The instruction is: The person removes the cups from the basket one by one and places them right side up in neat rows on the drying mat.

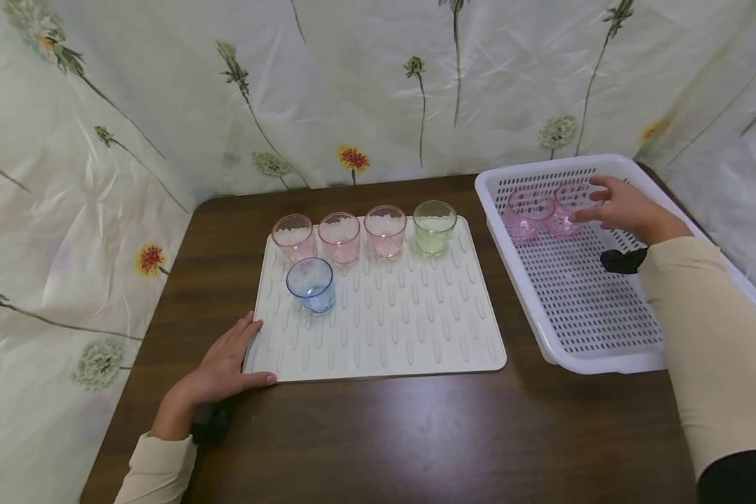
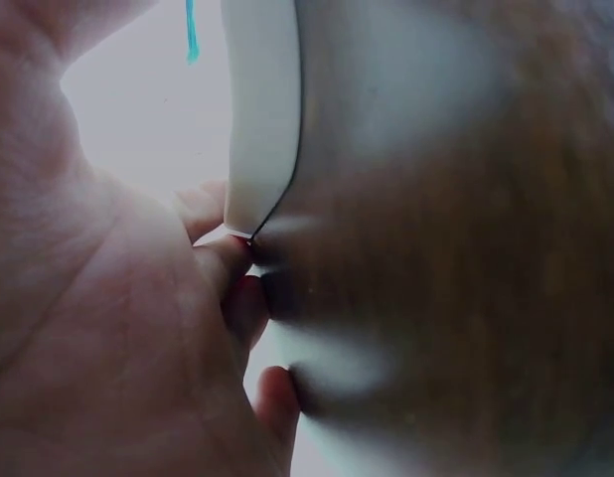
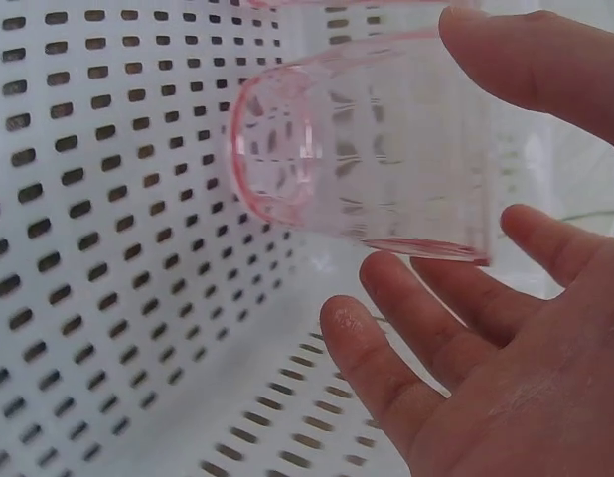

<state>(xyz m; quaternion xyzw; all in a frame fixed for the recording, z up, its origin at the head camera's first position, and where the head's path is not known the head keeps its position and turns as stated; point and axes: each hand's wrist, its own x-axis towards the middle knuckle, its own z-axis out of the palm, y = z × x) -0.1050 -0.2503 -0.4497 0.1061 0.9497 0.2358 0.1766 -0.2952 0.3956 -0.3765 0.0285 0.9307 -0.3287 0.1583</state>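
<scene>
At the right, my right hand [image 1: 626, 210] is inside the white basket, its thumb and fingers spread around a pink glass [image 1: 565, 213]. In the right wrist view this clear pink-tinted glass [image 3: 386, 149] has the thumb at its rim and the fingers along its other side, not closed round it. A second pink glass [image 1: 524, 217] stands left of it. My left hand [image 1: 220, 364] rests at the left edge of the white ridged mat [image 1: 409, 350], thumb near its front corner and fingers along the side. Nearest that hand on the mat is a blue glass [image 1: 315, 290].
Three pink glasses [image 1: 340, 245] and a green glass [image 1: 433, 231] stand in a row along the mat's back edge. The perforated basket [image 1: 516, 280] sits on the brown table [image 1: 416, 434], right of the mat. A flowered sheet [image 1: 378, 91] hangs behind and at both sides.
</scene>
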